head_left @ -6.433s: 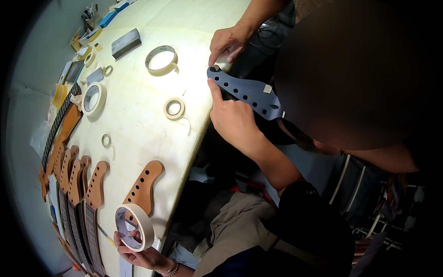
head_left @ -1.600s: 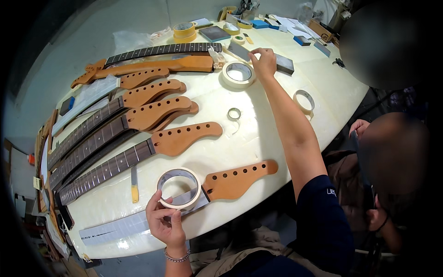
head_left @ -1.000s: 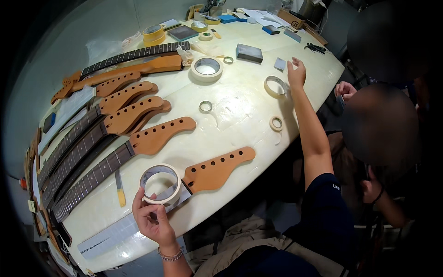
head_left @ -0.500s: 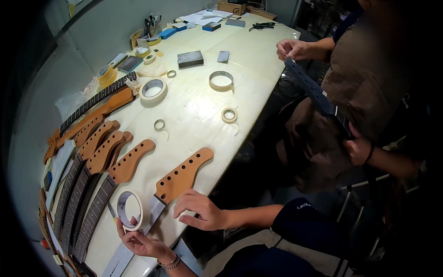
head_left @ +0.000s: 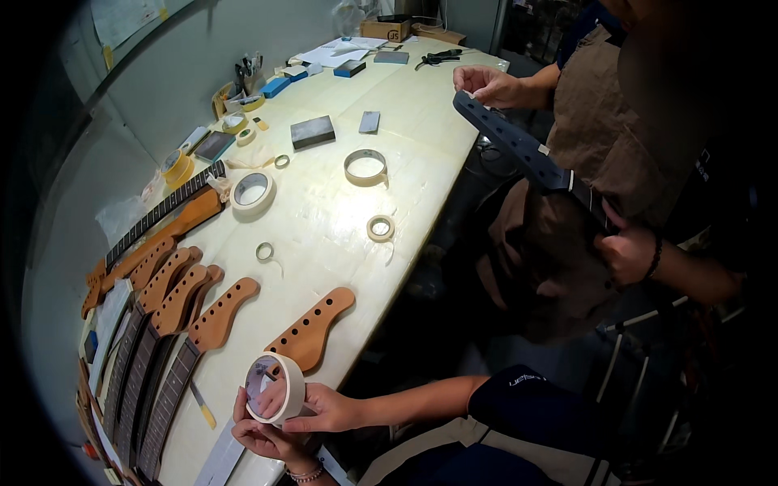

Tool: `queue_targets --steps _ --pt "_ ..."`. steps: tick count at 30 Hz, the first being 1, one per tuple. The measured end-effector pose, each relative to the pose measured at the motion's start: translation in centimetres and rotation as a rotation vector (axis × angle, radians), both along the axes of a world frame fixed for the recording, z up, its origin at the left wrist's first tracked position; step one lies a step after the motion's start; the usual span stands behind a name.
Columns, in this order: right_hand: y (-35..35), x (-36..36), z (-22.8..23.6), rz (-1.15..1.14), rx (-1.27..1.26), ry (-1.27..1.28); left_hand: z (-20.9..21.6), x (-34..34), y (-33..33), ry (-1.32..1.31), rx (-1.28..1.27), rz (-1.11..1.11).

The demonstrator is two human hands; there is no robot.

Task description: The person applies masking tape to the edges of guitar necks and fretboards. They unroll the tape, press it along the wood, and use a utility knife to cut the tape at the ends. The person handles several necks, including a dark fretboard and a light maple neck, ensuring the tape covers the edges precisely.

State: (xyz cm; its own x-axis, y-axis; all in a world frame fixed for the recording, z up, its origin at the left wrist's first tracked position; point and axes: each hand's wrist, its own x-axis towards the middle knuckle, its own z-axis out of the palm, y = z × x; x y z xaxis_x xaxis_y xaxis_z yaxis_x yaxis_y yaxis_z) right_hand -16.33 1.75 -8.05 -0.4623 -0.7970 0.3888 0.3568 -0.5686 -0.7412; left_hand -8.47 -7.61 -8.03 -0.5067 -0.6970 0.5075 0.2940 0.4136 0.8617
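A wide roll of cream masking tape [head_left: 295, 394] is held up between my two hands at the near edge of the table. Wrapped around its lower left side is my left hand [head_left: 266, 440]. My right hand [head_left: 326, 409] grips it from the right, thumb along the lower rim; fingers show through the ring's hole. Just beyond the roll, a guitar neck's orange-brown headstock [head_left: 312, 330] with a row of dark holes lies on the table. The roll and my hands hide part of that neck.
More guitar necks [head_left: 168, 385] lie side by side at the left, near a yellow-handled blade [head_left: 204, 407]. Smaller tape rolls [head_left: 381, 228] and a grey block [head_left: 313, 133] sit farther back. Across the table's right edge, a co-worker's hands [head_left: 628, 251] hold a dark blue neck [head_left: 519, 146].
My left hand has brought the tape roll rightward, and my right hand has closed on it. The view has shifted slightly. The co-worker still holds the dark neck.
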Motion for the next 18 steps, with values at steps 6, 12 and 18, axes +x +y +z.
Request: queue_targets --steps 6,12,18 --pt "-0.8 -0.6 0.5 -0.197 -0.071 0.296 -0.4 -0.1 -0.6 -0.018 -0.031 0.088" --pt "-1.5 -0.3 0.1 -0.394 -0.11 0.33 -1.0 0.3 -1.6 -0.077 -0.125 0.131" --pt "-2.1 -0.5 -0.9 -0.584 -0.108 0.424 -0.5 -0.4 -0.7 -0.066 -0.018 0.141"
